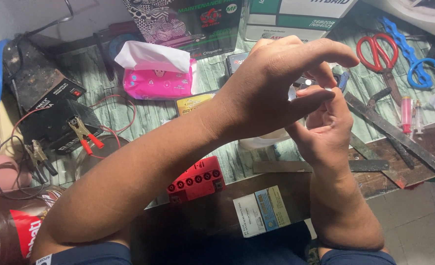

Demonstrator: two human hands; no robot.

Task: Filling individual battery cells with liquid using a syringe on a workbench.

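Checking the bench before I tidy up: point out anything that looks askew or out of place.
Nothing looks spilled or broken. The bench is cluttered: flat metal strips lie crossed at angles, and the red battery cap strip sits tilted by the table edge. Both hands, left hand and right hand, pinch a small part too hidden to identify.

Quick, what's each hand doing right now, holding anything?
Left hand: fingers curled over the right, pinching at a small shiny object.
Right hand: raised, fingers closed on the same small object; what it is cannot be told.

Left hand (271,88) raised, forearm crossing diagonally, fingers curled, thumb extended. Right hand (325,130) upright below it, fingertips meeting the left's.
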